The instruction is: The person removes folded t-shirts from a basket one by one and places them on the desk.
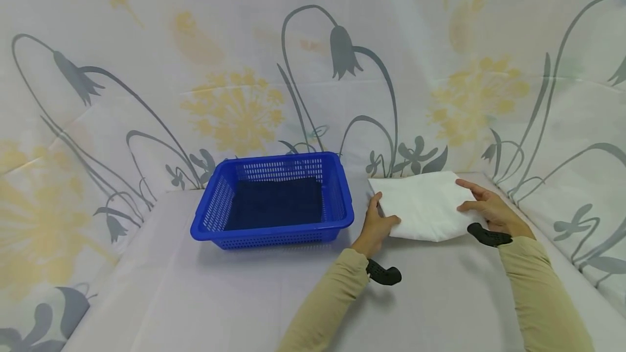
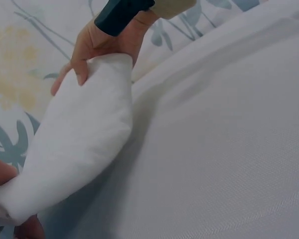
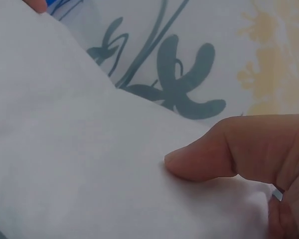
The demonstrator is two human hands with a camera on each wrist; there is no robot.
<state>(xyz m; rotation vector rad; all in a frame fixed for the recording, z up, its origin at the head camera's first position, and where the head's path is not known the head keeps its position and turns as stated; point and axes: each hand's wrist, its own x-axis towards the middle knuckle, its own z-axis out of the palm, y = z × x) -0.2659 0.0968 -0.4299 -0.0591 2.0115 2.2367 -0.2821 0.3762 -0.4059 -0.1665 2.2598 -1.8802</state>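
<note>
A folded white cloth (image 1: 421, 206) is held between my two hands on the right of the head view. My left hand (image 1: 375, 231) grips its left edge, thumb on top. My right hand (image 1: 493, 212) pinches the opposite edge. In the left wrist view the white cloth (image 2: 84, 127) sags in the middle, with a shadow on the surface beside it. The right wrist view has my right thumb (image 3: 204, 157) pressing on the cloth's face; the fingers behind are mostly hidden.
Left of my hands stands a blue plastic basket (image 1: 274, 232) with slotted walls. A folded dark navy cloth (image 1: 276, 205) lies inside it. The table (image 1: 235, 297) has a white cover, and a flower-printed curtain (image 1: 313, 96) hangs behind.
</note>
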